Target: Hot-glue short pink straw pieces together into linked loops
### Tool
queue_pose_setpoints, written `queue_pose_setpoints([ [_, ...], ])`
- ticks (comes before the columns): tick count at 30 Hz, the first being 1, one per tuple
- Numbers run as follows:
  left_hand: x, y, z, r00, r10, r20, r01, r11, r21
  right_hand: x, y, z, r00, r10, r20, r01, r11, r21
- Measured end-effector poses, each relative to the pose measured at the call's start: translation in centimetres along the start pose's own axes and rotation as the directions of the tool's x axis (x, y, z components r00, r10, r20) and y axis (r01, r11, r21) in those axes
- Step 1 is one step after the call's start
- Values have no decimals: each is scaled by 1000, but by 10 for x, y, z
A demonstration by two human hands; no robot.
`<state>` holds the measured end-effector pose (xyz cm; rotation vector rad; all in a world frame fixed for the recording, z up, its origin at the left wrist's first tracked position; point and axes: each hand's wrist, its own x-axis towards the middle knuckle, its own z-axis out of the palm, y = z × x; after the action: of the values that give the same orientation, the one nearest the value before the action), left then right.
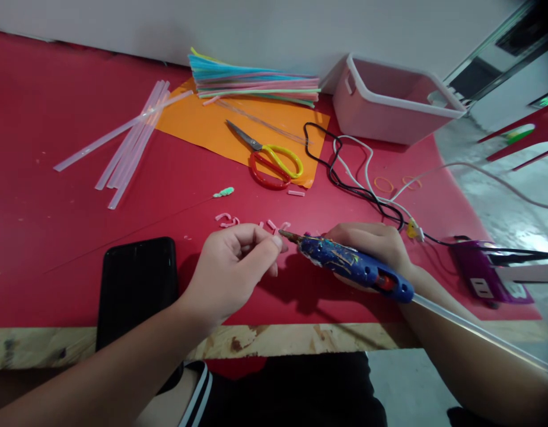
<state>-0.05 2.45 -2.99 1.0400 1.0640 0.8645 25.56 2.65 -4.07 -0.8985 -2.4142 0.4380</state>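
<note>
In the head view, the left hand is pinching a small pink fuzzy piece between thumb and fingertips. The right hand is gripping a blue, paint-smeared plastic glue gun, whose nozzle is pointing at those fingertips; a long translucent glue stick is sticking out of its back. More curled pink pieces are lying just beyond the left hand on the red tabletop. Farther back, scissors with one red and one yellow handle are resting partly on an orange sheet, near a bundle of multicoloured fuzzy stems. A black smartphone is lying beside the left forearm.
</note>
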Motion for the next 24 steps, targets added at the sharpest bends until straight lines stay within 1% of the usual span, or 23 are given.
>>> queue_pose_setpoints([
  [4, 0, 1, 0, 1000, 6, -10, -6, 1000, 14, -1, 0, 0, 1000, 7, 2, -7, 1000, -28],
  [9, 0, 0, -1, 1000, 3, -14, -3, 999, 37, -1, 1, 0, 1000, -13, 5, 14, 998, -54],
  [16, 1, -1, 0, 1000, 3, -27, -2, 1000, 23, -2, 2, 1, 1000, -18, -1, 18, 998, -66],
  [20, 1, -1, -1, 1000, 11, -29, -11, 1000, 10, 2, 1, 0, 998, -64, -9, 62, 991, -115],
  [24, 2, -1, -1, 999, -10, -30, 10, 1000, 6, 6, -2, 0, 994, -108, -27, 100, 974, -201],
])
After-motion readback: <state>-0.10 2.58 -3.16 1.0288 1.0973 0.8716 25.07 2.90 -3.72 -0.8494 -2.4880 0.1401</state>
